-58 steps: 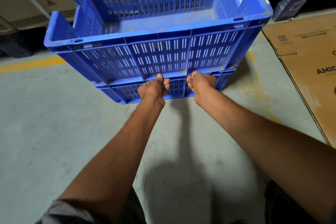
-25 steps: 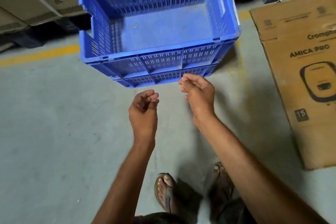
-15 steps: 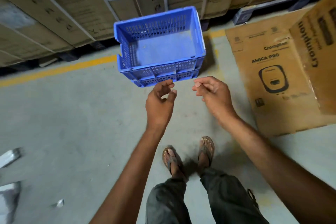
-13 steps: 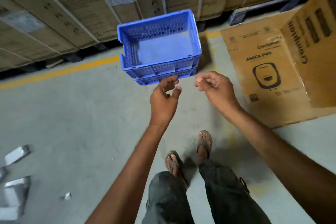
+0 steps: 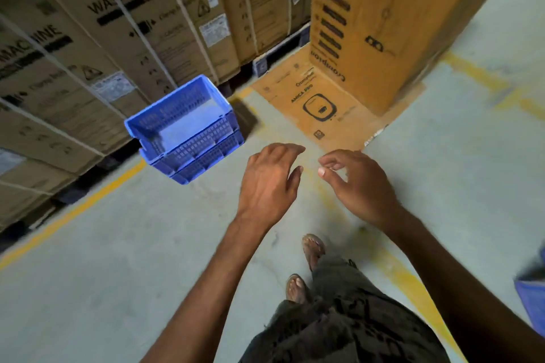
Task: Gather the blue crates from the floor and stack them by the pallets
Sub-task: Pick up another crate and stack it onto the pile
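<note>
Fingers (image 5: 290, 150) of both the left hand (image 5: 268, 183) and right hand (image 5: 358, 186) hang loosely curled, holding nothing. The blue crates (image 5: 188, 132), two stacked on the floor (image 5: 118, 244) beside the palletised cartons (image 5: 132, 23), might topple if the next lands off-square. They are slotted-walled and empty, the upper one seemingly a little askew.

Left hand (image 5: 267, 183), right hand (image 5: 358, 186) and both forearms (image 5: 224, 268) are bare; the person wears crumpled dark olive trousers (image 5: 348, 321) and brown open-toed sandals (image 5: 314, 247).
</note>
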`<state>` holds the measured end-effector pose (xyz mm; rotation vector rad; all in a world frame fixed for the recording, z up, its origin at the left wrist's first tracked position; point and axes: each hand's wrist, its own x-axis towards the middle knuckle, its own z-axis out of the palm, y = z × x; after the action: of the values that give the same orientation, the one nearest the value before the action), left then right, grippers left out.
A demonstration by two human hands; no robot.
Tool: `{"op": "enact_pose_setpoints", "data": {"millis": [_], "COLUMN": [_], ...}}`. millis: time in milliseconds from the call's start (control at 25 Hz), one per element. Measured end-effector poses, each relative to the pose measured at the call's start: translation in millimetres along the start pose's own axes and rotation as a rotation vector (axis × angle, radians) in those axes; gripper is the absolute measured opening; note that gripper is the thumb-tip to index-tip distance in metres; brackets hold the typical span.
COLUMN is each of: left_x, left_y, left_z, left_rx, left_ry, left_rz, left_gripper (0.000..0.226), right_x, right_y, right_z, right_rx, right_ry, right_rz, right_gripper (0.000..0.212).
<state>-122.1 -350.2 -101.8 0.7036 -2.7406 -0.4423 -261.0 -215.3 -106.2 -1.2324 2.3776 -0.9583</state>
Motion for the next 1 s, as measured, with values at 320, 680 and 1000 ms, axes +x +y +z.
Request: {"op": "enact_pose_setpoints", "data": {"millis": [320, 680, 1000], "left_x": [-29, -141, -228], "left_y": [209, 523, 725], "left_z": [37, 150, 223], "left_rx": [0.011, -0.204, -0.283], "left_ry": [-0.069, -0.358, -0.5], "left_rz": [0.548, 0.933, 1.109], "left_gripper": [0.038, 0.04, 0.042], "right_x": [-194, -509, -687], "right_y": [84, 218, 320], "right_z": [-124, -252, -349], "right_rx": [-0.433, -0.322, -0.283], "right_ry": [0.366, 0.579, 0.619], "right_rz": [0.134, 0.644, 0.935], "right_gripper": [0.015, 0.022, 0.026]}}
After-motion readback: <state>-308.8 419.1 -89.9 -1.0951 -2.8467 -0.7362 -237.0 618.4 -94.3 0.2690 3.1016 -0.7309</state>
